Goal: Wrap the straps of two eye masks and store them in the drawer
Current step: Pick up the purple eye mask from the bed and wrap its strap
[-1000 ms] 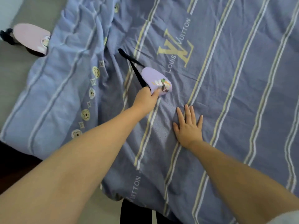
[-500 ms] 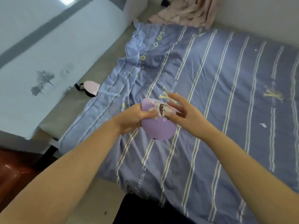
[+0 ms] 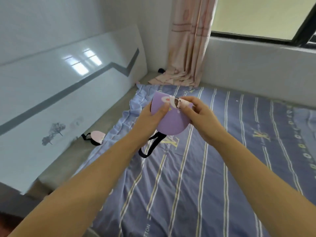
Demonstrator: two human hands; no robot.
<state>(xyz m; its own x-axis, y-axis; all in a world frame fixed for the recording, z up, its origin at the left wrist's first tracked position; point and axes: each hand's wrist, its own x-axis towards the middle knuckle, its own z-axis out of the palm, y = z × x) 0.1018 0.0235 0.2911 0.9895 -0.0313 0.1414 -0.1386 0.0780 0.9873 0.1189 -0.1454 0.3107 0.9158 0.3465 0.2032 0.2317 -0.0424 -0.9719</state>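
I hold a purple eye mask (image 3: pixel 171 124) with a cartoon print up in front of me, above the bed. My left hand (image 3: pixel 150 117) grips its left side and my right hand (image 3: pixel 196 112) pinches its upper right corner. Its black strap (image 3: pixel 153 146) hangs loose below the mask in a loop. A second, pink eye mask (image 3: pixel 97 136) with a black strap lies on the bare mattress strip at the left, beside the headboard. No drawer is in view.
A blue striped sheet (image 3: pixel 222 168) covers the bed. A glossy white headboard (image 3: pixel 59 93) runs along the left. A pink curtain (image 3: pixel 188 48) hangs at the far corner, its hem pooled on the bed, below a window (image 3: pixel 256 16).
My left hand picked the purple mask off the sheet, my right hand joined it, and both raised it. The view tilted up from the bed to the room.
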